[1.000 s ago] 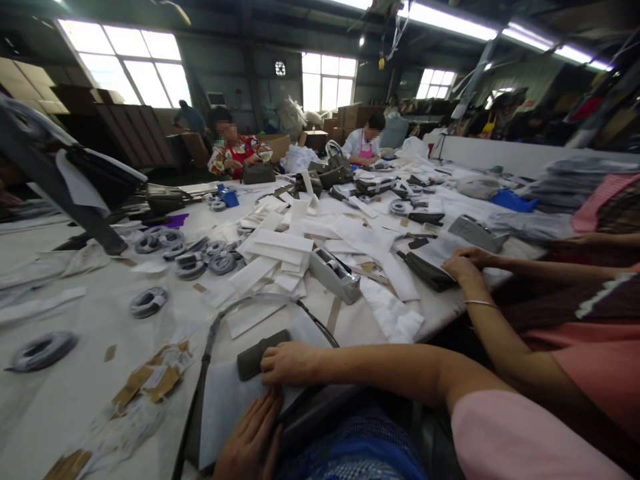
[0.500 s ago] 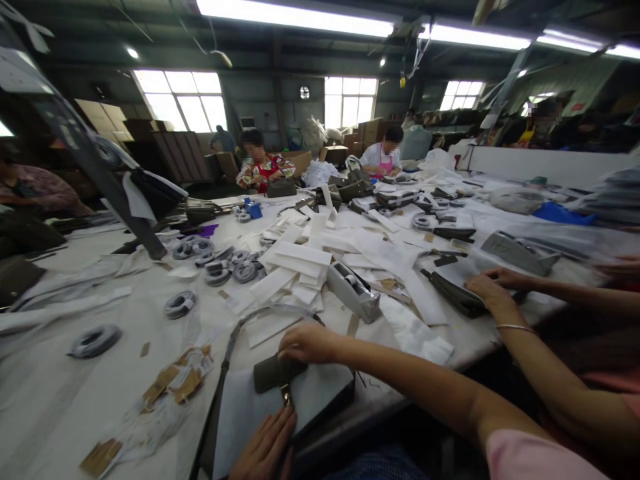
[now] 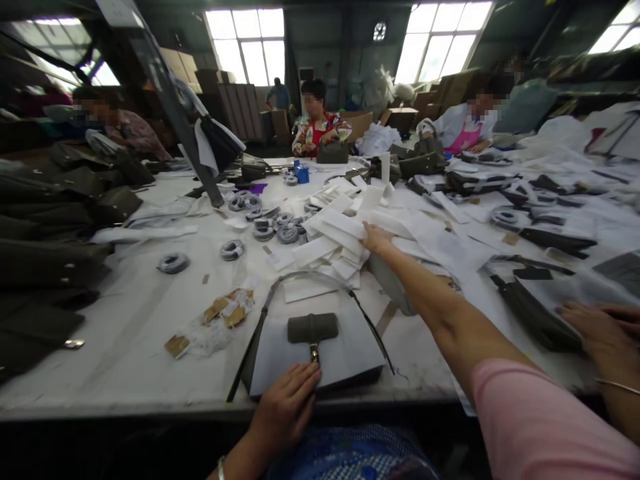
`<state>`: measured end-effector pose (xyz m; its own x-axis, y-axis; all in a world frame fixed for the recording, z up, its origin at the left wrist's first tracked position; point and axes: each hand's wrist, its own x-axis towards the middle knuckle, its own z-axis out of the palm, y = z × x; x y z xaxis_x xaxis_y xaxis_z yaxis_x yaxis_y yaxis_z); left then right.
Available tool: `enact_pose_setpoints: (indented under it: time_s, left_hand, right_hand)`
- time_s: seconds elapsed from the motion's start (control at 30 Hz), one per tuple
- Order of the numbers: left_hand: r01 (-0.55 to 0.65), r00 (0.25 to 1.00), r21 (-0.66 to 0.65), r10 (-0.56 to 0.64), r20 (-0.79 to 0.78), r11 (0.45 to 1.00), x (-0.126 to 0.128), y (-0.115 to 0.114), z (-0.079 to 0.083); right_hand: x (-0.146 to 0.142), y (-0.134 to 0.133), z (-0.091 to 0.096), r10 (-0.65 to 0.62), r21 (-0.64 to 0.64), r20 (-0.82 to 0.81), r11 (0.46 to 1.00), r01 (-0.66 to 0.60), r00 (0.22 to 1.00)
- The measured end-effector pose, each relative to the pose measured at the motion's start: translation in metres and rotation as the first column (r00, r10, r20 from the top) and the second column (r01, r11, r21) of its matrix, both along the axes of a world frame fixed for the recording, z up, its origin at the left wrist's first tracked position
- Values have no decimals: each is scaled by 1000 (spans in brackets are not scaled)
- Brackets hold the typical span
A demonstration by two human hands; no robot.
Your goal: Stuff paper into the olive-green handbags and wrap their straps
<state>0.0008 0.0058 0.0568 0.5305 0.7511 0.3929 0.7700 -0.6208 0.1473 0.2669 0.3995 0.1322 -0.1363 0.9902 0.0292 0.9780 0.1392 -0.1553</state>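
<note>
A dark olive handbag (image 3: 311, 328) lies at the table's front edge, with a white sheet (image 3: 273, 350) over its front and a flap with a metal clasp (image 3: 315, 353) on top. My left hand (image 3: 290, 399) rests flat on the bag's lower part, fingertips by the clasp. The bag's wrapped strap (image 3: 300, 275) arches up behind it. My right hand (image 3: 377, 239) is stretched out to a pile of white foam strips (image 3: 320, 250), its fingers closed at the end of one strip (image 3: 345, 225). A grey piece under my right forearm is partly hidden.
Coiled grey straps (image 3: 287, 232) and brown paper tags (image 3: 235, 307) lie left of the pile. Dark bags (image 3: 45, 267) are stacked at the left. A slanted metal post (image 3: 195, 133) rises from the table. On the right, a co-worker's hands (image 3: 595, 323) touch another bag (image 3: 540, 307).
My right hand has left the bag's flap and moved forward to the foam strips. My left hand stays at the clasp. The view has turned right-to-left, showing more stacked bags.
</note>
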Motion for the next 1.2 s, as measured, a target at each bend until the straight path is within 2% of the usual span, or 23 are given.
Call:
enact_pose_setpoints:
  time_s: [0.2, 0.33, 0.43, 0.53, 0.6, 0.67, 0.73, 0.8, 0.87, 0.93, 1.0, 1.2]
  left_hand:
    - [-4, 996, -87, 11, 88, 996, 0, -1, -3]
    - [-3, 997, -67, 8, 71, 998, -1, -2, -4]
    - [-9, 999, -39, 11, 50, 999, -1, -1, -6]
    - [-14, 999, -32, 15, 41, 999, 0, -1, -7]
    - [-17, 998, -37, 19, 59, 999, 0, -1, -7]
    - [-17, 996, -46, 21, 84, 999, 1, 0, -6]
    - [-13, 995, -57, 18, 99, 998, 2, 0, -4]
    - [-9, 993, -62, 16, 113, 998, 2, -1, -3]
    - [-9, 992, -73, 18, 122, 997, 2, -2, -4]
    - [-28, 991, -100, 40, 125, 995, 1, -4, -7]
    - [-54, 989, -129, 70, 127, 990, 1, -6, -11]
    - [-46, 985, -151, 70, 158, 988, 1, -6, -13]
  right_hand:
    - [18, 4, -7, 99, -11, 65, 995, -98, 993]
    - [15, 3, -7, 146, 18, 65, 989, -148, 987]
    - [10, 0, 2, 164, 66, 50, 984, -167, 985]
    - [4, -11, 20, 205, 150, 17, 967, -205, 979]
    - [-2, -31, 34, 258, 202, -5, 947, -251, 966]
    - [-10, -64, 44, 365, 246, -40, 906, -344, 930]
    - [-20, -110, 48, 534, 273, -91, 825, -495, 840]
    - [-28, -162, 47, 688, 227, -127, 721, -654, 714]
    - [-34, -212, 39, 777, 145, -129, 629, -764, 616]
    - [-37, -249, 28, 820, 54, -127, 567, -822, 558]
    - [-38, -272, 16, 825, -17, -104, 557, -831, 555]
    - [-39, -289, -8, 755, -105, -44, 648, -754, 655]
